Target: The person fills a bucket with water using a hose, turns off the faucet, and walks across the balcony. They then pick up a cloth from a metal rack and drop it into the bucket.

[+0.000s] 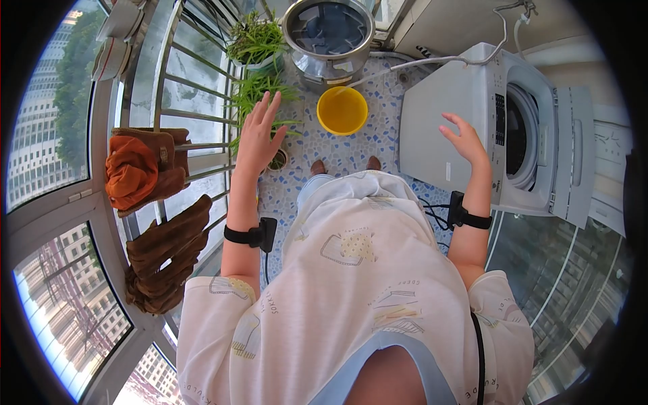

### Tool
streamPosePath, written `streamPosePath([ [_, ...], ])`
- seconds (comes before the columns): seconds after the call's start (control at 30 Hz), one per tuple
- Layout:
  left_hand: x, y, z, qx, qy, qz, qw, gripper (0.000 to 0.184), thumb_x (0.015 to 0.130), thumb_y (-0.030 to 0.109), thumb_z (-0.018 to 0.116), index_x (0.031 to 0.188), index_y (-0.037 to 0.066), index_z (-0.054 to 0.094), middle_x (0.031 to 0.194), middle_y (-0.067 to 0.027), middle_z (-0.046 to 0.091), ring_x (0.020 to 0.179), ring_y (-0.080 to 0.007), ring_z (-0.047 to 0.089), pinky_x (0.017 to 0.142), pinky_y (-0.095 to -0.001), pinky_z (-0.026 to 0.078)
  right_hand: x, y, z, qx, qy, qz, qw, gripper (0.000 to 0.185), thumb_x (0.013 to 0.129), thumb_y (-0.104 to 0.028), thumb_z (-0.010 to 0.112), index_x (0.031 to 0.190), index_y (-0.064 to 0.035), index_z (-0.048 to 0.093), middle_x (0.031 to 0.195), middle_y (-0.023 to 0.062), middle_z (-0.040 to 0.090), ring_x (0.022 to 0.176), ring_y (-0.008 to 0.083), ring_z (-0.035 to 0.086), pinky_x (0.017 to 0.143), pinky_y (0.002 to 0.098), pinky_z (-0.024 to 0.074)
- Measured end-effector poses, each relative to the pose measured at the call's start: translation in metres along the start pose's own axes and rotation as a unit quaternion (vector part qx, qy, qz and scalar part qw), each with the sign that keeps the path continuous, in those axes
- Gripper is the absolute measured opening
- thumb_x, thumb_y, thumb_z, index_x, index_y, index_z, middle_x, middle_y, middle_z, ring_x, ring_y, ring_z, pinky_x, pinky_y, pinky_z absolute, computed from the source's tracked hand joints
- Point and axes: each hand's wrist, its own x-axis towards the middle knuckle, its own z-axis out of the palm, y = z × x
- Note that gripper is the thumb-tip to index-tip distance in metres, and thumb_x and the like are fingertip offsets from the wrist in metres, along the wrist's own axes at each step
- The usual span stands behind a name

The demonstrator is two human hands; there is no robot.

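Observation:
My left hand (259, 135) is raised with its fingers stretched out, holding nothing, near the green potted plants (255, 91) by the railing. My right hand (464, 139) is also up and empty, its fingers apart, in front of the washing machine (453, 115). Between and beyond the hands, a yellow bucket (342, 111) stands on the floor. A large metal pot (329, 66) sits behind it, with dark, wet-looking contents (329, 28). Each forearm wears a black strap with a small device.
An orange cloth (131, 172) and brown cloths (165, 260) hang over the metal railing (196, 94) at left. The washing machine's round door opening (520, 128) faces right, beside a swung-out panel (572, 155). A grey hose (439, 61) crosses above the blue-speckled floor (304, 152).

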Motion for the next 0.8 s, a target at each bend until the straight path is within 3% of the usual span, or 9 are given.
streamPosePath([
  [0.1, 0.003, 0.000, -0.001, -0.004, -0.005, 0.000, 1.000, 0.071, 0.090, 0.018, 0.064, 0.151, 0.023, 0.030, 0.152, -0.0127, 0.036, 0.134, -0.0371, 0.040, 0.108, -0.0458, 0.037, -0.001, -0.006, -0.005, -0.006, 0.003, 0.000, 1.000, 0.046, 0.091, -0.029, 0.065, 0.130, -0.0060, 0.056, 0.131, 0.0130, 0.059, 0.126, 0.0260, 0.052, 0.098, 0.0379, 0.0434],
  [0.17, 0.006, -0.001, -0.003, -0.005, -0.006, 0.002, 1.000, 0.071, 0.090, 0.017, 0.064, 0.151, 0.023, 0.030, 0.153, -0.0121, 0.035, 0.134, -0.0368, 0.040, 0.108, -0.0459, 0.037, 0.002, -0.008, -0.009, -0.018, 0.025, -0.046, 0.998, 0.045, 0.090, -0.028, 0.065, 0.127, -0.0029, 0.058, 0.127, 0.0189, 0.061, 0.120, 0.0308, 0.057, 0.098, 0.0370, 0.0446],
  [0.3, 0.018, 0.000, -0.009, 0.000, -0.012, 0.017, 1.000, 0.071, 0.090, 0.017, 0.064, 0.151, 0.024, 0.030, 0.153, -0.0103, 0.034, 0.136, -0.0358, 0.039, 0.108, -0.0458, 0.037, 0.008, -0.026, -0.030, -0.017, 0.052, -0.040, 0.998, 0.046, 0.089, -0.029, 0.066, 0.127, -0.0031, 0.058, 0.125, 0.0187, 0.062, 0.119, 0.0297, 0.058, 0.097, 0.0365, 0.0445],
  [0.43, 0.045, 0.005, -0.020, -0.006, -0.012, 0.061, 0.998, 0.070, 0.090, 0.018, 0.064, 0.151, 0.025, 0.030, 0.154, -0.0095, 0.033, 0.138, -0.0344, 0.036, 0.112, -0.0458, 0.033, 0.024, -0.040, -0.060, -0.015, 0.124, -0.098, 0.987, 0.048, 0.089, -0.031, 0.067, 0.126, -0.0032, 0.059, 0.124, 0.0183, 0.062, 0.119, 0.0284, 0.058, 0.099, 0.0352, 0.0436],
  [0.6, 0.103, 0.030, -0.035, 0.005, -0.004, 0.162, 0.987, 0.070, 0.090, 0.020, 0.063, 0.151, 0.026, 0.030, 0.155, -0.0078, 0.032, 0.140, -0.0337, 0.033, 0.114, -0.0470, 0.029, 0.057, -0.066, -0.131, 0.017, 0.201, -0.137, 0.970, 0.051, 0.088, -0.032, 0.068, 0.128, -0.0022, 0.057, 0.126, 0.0165, 0.062, 0.120, 0.0254, 0.057, 0.100, 0.0359, 0.0431],
  [0.67, 0.130, 0.051, -0.043, 0.025, 0.020, 0.217, 0.976, 0.072, 0.089, 0.019, 0.064, 0.151, 0.026, 0.029, 0.154, -0.0090, 0.033, 0.138, -0.0352, 0.035, 0.114, -0.0481, 0.029, 0.074, -0.077, -0.170, 0.070, 0.212, -0.117, 0.968, 0.045, 0.091, -0.026, 0.067, 0.129, -0.0043, 0.057, 0.124, 0.0111, 0.062, 0.119, 0.0195, 0.055, 0.104, 0.0343, 0.0396],
  [0.77, 0.167, 0.086, -0.049, 0.028, 0.052, 0.253, 0.966, 0.070, 0.090, 0.022, 0.063, 0.151, 0.026, 0.030, 0.154, -0.0080, 0.033, 0.139, -0.0346, 0.034, 0.114, -0.0479, 0.028, 0.111, -0.072, -0.231, 0.066, 0.255, -0.066, 0.962, 0.050, 0.087, -0.030, 0.070, 0.129, -0.0066, 0.058, 0.124, 0.0119, 0.063, 0.118, 0.0228, 0.058, 0.102, 0.0343, 0.0424],
  [0.8, 0.180, 0.098, -0.048, 0.031, 0.069, 0.265, 0.961, 0.069, 0.091, 0.023, 0.062, 0.151, 0.027, 0.030, 0.155, -0.0074, 0.033, 0.140, -0.0339, 0.033, 0.115, -0.0477, 0.028, 0.142, -0.043, -0.255, 0.103, 0.281, -0.058, 0.952, 0.055, 0.084, -0.026, 0.073, 0.130, -0.0034, 0.054, 0.116, 0.0150, 0.064, 0.105, 0.0244, 0.062, 0.090, 0.0395, 0.0475],
])
